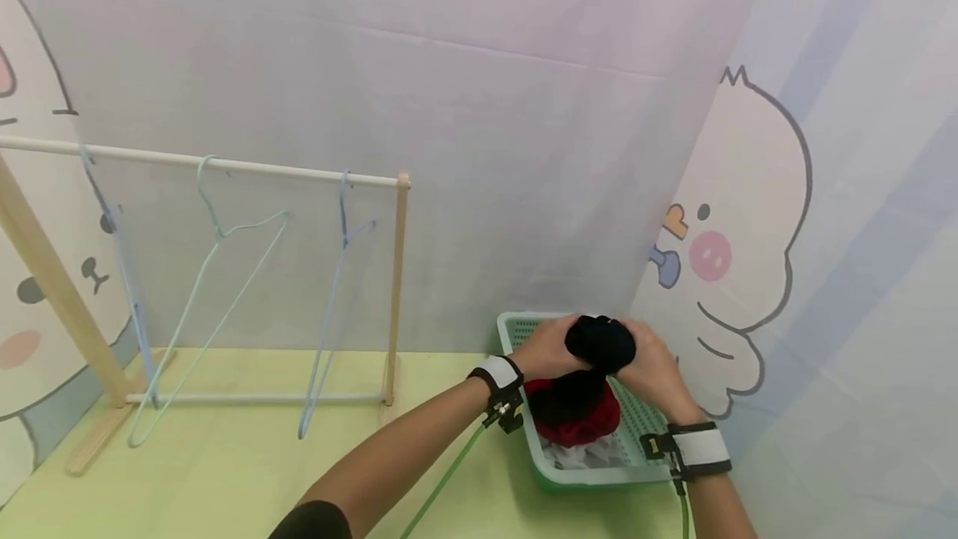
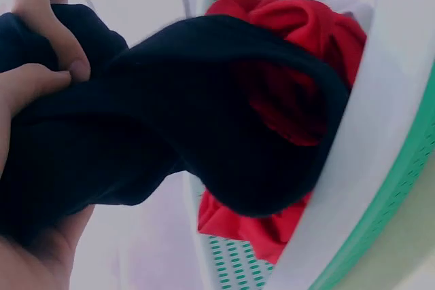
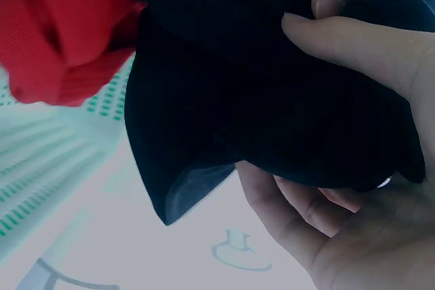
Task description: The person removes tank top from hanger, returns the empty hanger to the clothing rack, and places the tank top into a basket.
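Both hands hold a bunched black garment (image 1: 601,344) above a green and white laundry basket (image 1: 599,477). The left hand (image 1: 546,349) grips its left side, and the right hand (image 1: 653,368) grips the right side. In the right wrist view, the thumb lies over the black cloth (image 3: 224,93) with the fingers curled beneath. A loose, looped end of the black cloth (image 2: 224,120) hangs toward the basket in the left wrist view. Under it lies a red garment (image 1: 580,427), with white cloth (image 1: 584,453) below. The black garment's exact kind cannot be told.
Left of the basket stands a rack with a white rail (image 1: 299,170) and wooden posts (image 1: 397,289). From the rail hang a mint hanger (image 1: 213,252) and blue hangers (image 1: 333,298). A yellow-green table (image 1: 247,472) lies below, with a printed curtain (image 1: 486,148) behind.
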Available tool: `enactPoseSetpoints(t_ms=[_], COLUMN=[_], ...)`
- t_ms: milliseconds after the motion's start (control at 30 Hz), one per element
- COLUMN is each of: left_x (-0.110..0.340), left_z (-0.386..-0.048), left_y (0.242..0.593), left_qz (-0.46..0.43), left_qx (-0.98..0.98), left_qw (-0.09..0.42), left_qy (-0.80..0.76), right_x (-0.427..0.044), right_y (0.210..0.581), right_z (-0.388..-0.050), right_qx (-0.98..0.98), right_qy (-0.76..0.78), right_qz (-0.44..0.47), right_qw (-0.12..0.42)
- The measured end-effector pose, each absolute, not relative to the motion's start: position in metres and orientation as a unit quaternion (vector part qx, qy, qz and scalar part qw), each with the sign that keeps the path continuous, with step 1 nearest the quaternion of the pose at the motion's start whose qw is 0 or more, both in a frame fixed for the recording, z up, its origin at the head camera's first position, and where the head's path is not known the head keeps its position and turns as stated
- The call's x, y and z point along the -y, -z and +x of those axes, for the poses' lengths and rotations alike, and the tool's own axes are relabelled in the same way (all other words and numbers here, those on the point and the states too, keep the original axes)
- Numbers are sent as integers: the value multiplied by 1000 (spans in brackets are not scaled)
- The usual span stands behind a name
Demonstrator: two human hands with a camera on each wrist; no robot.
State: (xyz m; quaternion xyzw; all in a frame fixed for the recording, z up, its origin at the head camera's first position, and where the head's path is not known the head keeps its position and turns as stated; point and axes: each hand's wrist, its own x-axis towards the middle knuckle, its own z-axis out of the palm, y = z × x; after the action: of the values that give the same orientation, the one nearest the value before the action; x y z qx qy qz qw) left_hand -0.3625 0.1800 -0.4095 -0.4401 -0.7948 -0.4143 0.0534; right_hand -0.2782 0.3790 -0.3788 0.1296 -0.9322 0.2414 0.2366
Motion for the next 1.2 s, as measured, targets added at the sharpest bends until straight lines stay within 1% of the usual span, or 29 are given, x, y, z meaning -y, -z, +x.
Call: enactPoseSetpoints(t_ms=[200,400,600,700,800,867,1033,1200], left_x=[-187,-190,-193,-197,-201,-203,-205,-201], left_z=[-363,-362,-354,-348,-344,-343,-344,-337], left_y=[424,437,441,439,440,440,444,445], left_qz=[-451,-452,-428,-402,-374,-356,-343,-335], left_qx=[809,820,860,886,909,921,931,935], left_qw=[63,30,14,12,13,17,30,11], left_qy=[370,351,276,229,183,155,119,115], right_x=[-386,-386,-387,-386,-382,-379,-375,-372], right_y=[393,401,401,400,395,392,391,398], right_z=[-279,-280,-279,-275,-268,-265,-266,-269], right_qx=[939,948,947,956,966,971,978,985], right_qy=[-238,-234,-243,-229,-217,-210,-174,-139], right_qz=[134,156,194,177,137,113,97,86], right_qw=[210,148,86,52,24,21,56,56])
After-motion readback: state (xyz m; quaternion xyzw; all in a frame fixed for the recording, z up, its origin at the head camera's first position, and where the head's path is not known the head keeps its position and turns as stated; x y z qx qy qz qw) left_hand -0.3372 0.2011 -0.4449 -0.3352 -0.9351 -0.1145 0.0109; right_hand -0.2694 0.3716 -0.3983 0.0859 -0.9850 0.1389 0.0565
